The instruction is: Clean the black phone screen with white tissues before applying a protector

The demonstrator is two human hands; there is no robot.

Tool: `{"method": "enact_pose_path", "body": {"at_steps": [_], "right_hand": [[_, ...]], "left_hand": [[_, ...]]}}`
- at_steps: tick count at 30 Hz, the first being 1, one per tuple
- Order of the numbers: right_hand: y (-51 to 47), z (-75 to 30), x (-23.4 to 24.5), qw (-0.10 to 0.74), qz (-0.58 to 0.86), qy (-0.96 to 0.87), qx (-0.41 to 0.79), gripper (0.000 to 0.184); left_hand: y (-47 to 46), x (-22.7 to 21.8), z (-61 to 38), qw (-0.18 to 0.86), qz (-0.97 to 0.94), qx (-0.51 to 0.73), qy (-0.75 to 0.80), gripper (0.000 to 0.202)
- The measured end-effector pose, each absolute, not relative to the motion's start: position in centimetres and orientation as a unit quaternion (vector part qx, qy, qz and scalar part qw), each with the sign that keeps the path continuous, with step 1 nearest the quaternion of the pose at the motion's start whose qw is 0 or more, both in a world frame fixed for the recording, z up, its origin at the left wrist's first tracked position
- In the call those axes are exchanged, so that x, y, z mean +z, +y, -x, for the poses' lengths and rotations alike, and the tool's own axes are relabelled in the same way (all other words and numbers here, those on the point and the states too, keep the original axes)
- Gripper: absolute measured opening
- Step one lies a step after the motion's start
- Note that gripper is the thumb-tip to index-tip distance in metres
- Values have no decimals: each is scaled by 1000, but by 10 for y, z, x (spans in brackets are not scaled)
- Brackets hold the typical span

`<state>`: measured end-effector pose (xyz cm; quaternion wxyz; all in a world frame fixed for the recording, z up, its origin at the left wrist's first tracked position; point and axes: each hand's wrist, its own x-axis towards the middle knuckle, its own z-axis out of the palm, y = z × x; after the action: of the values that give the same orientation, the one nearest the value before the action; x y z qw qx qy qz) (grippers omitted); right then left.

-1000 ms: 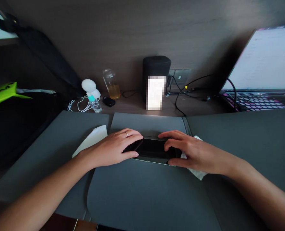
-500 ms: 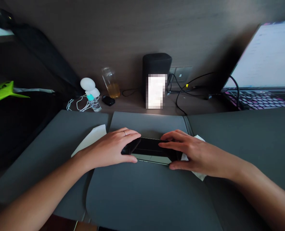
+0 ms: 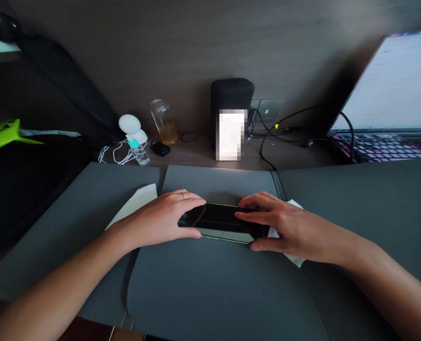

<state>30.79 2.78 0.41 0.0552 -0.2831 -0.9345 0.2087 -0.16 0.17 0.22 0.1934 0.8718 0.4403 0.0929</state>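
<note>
A black smartphone (image 3: 228,222) lies sideways, screen up, on a grey mat (image 3: 217,289). My left hand (image 3: 168,218), with a ring on one finger, grips its left end, thumb along the near edge and fingers on the far edge. At the other end, my right hand (image 3: 278,222) holds the phone in the same way, one finger resting over the screen. White paper (image 3: 135,203) sits behind my left wrist. Partly hidden under my right hand is a crumpled white tissue (image 3: 296,259).
Behind the mat stand a black speaker (image 3: 232,92) with a blurred bright patch, a glass bottle (image 3: 166,125) of amber liquid, a small clear bottle (image 3: 140,154), a black fob (image 3: 160,148) and a white device (image 3: 130,124). A laptop (image 3: 384,94) and black cables (image 3: 263,147) are to the right.
My left hand has shifted very slightly left along the phone. My right hand and the phone look almost unmoved.
</note>
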Motion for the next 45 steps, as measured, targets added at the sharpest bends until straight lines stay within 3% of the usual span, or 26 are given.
{"method": "enact_pose_path", "body": {"at_steps": [14,28,40,45], "right_hand": [[25,-298,2,102,286,-930,205,40],[23,-284,5,99,269,-933,217,43],[18,-292,8,72,318,-924,202,19],[16,-285,6,77,314,-927,190,17]], "left_hand": [[3,3,-1,203,-874,100,430,44],[2,2,-2,215,-864,106,444,33],[2,4,-2,212,-862,94,450,32],[1,5,-2,215,-861,98,451,30]]}}
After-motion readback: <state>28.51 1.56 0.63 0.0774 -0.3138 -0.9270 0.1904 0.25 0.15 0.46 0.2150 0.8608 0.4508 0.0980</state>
